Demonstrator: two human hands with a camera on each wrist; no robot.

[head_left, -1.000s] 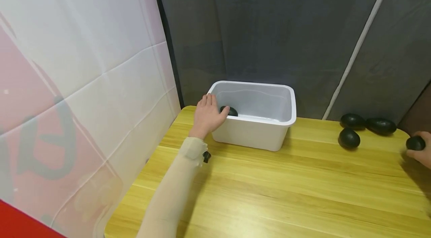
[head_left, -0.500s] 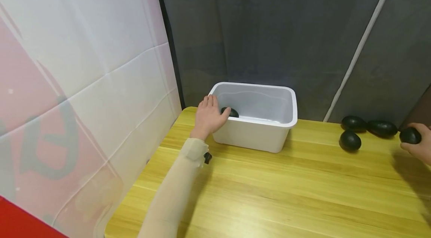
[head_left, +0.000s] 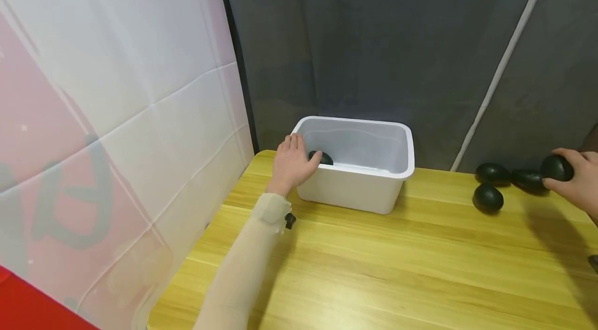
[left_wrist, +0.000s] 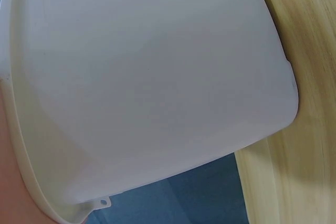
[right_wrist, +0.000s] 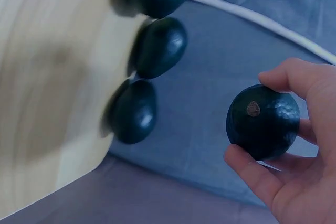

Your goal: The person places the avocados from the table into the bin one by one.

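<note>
Covering table point(head_left: 374, 267), yellow wood, grey curtain point(head_left: 374, 34)

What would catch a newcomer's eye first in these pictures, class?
The white tub at the back of the yellow wooden table, with the left hand resting on its rim and one dark avocado inside. At the far right, the right hand holds a dark avocado above three more lying on the table.
</note>
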